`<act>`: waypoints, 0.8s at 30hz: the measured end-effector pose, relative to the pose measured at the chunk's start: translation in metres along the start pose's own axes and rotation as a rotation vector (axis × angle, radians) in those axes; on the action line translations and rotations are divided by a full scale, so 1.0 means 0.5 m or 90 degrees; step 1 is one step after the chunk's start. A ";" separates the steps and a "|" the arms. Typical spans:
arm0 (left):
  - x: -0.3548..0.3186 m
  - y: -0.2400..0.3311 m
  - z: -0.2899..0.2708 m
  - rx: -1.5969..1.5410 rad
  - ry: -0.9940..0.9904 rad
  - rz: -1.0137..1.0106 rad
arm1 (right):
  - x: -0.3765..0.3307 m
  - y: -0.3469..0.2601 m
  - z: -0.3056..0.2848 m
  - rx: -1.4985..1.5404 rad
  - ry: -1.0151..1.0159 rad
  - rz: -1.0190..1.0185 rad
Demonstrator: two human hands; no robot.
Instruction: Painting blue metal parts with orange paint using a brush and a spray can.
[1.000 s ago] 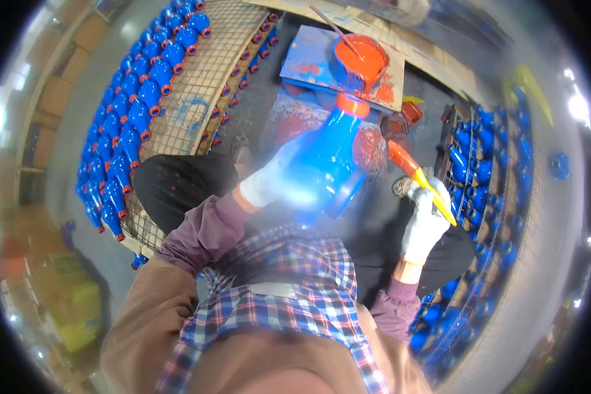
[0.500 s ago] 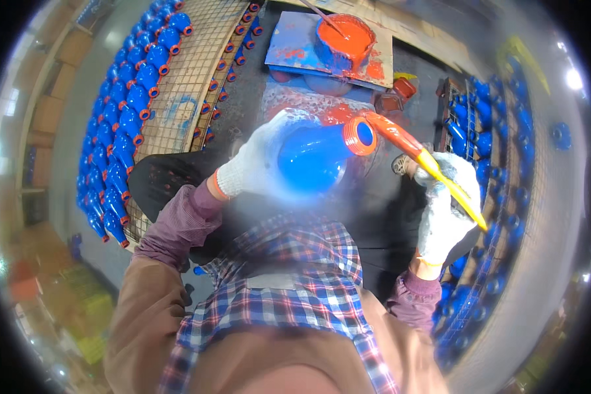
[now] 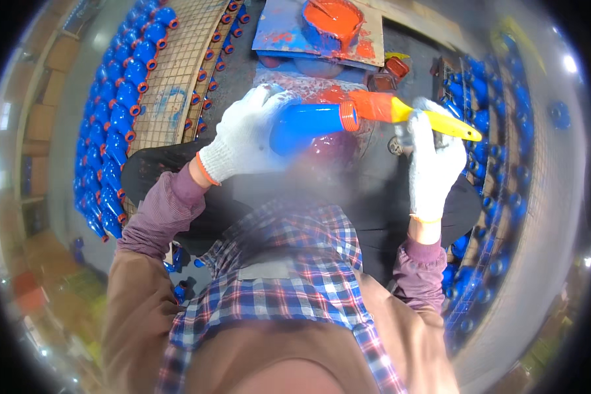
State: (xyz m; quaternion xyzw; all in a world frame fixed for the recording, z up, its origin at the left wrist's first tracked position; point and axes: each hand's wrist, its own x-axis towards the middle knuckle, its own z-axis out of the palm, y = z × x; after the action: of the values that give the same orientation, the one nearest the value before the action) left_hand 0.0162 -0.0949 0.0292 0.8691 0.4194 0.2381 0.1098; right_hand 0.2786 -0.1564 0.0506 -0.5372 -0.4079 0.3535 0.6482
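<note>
My gloved left hand (image 3: 246, 134) is closed around a shiny blue bottle (image 3: 305, 128). The bottle lies sideways in the air, its orange-red threaded neck pointing right. In my gloved right hand (image 3: 433, 154) is a paintbrush (image 3: 450, 125) with a yellow handle, pinched between thumb and fingers. Its bristles (image 3: 372, 105), coated in orange-red paint, are at the rim of the bottle's neck. Beyond both hands, a bucket (image 3: 331, 41) of the same paint stands on a paint-smeared board (image 3: 276, 33). A haze blurs the lower side of the bottle.
Rows of blue bottles with orange-red necks (image 3: 115, 121) line a wire-mesh rack (image 3: 171, 62) at the left. More blue bottles (image 3: 482, 118) fill a rack along the right. A reddish container (image 3: 382, 82) sits on the floor beside the board.
The bottle has turned so its mouth faces right instead of up toward me. The brush has swung nearly level, and its bristles have come down beside the neck.
</note>
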 end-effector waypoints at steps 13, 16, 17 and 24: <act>-0.053 -0.044 0.092 -0.966 -0.192 -0.389 | -0.005 0.030 -0.032 -0.128 -0.014 -0.065; -0.069 -0.025 0.135 -1.070 -0.057 -0.506 | -0.004 0.033 -0.036 -0.149 0.093 -0.082; -0.067 -0.016 0.147 -1.092 -0.062 -0.524 | -0.006 0.033 -0.038 -0.124 0.103 -0.067; -0.024 0.019 0.068 -1.367 0.140 -0.407 | -0.008 0.036 -0.038 -0.059 0.120 -0.060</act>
State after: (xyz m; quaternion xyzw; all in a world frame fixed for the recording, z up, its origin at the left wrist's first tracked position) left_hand 0.0335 -0.1100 -0.0004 0.1511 0.2079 0.5120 0.8196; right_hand 0.2937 -0.1645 0.0308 -0.5777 -0.3857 0.2514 0.6740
